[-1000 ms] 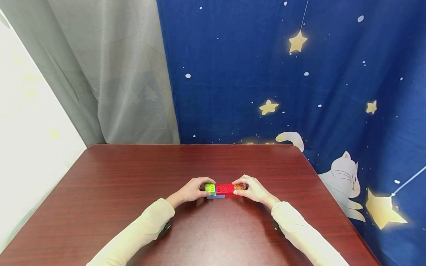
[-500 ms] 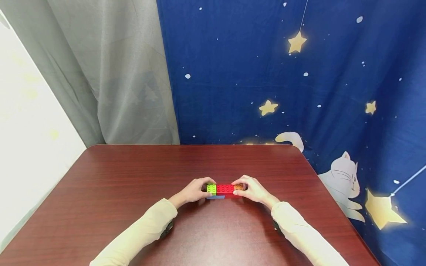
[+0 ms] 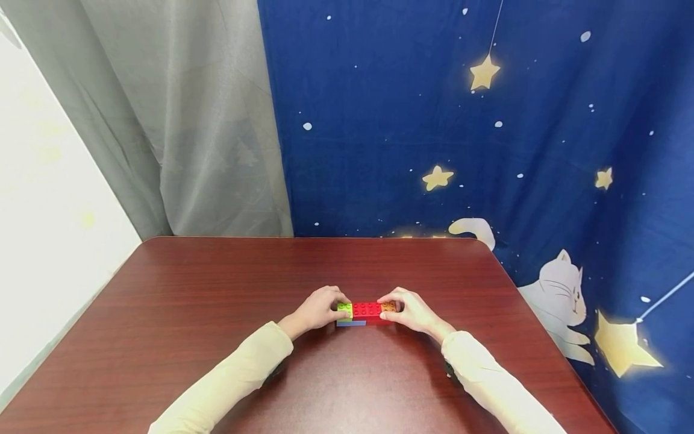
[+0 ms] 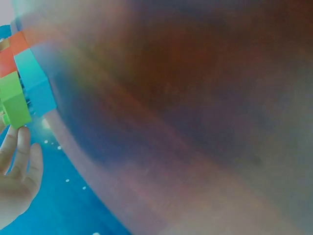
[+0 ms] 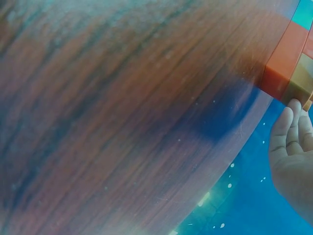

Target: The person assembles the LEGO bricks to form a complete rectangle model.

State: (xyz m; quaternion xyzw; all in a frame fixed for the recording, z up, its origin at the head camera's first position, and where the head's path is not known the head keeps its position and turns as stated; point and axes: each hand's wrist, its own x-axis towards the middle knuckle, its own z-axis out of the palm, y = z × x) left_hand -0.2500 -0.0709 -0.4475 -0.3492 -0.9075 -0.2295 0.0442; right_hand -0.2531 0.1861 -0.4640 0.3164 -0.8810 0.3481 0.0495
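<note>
A low two-layer build of toy building bricks lies on the table, seen in the head view. Its upper row runs from a green brick [image 3: 344, 311] through a red brick [image 3: 367, 309] to an orange brick [image 3: 388, 307]. Below them are a blue brick [image 3: 351, 323] and a second red brick [image 5: 282, 61]. My left hand [image 3: 318, 308] pinches the green brick between thumb and fingers. At the other end, my right hand [image 3: 414, 310] grips the orange brick. In the left wrist view, studs of the blue brick [image 4: 38, 81] show in a narrow gap under the green brick [image 4: 15, 100].
The build sits on a dark red-brown wooden table [image 3: 347, 374]. Behind it hang a grey curtain [image 3: 217, 120] and a blue curtain [image 3: 368, 120] printed with stars and a cat. A bright white surface [image 3: 49, 211] is at the left.
My left hand has shifted slightly right with the green brick. The blue strip seen between the green and red bricks is now covered. My right hand has stayed on the orange brick.
</note>
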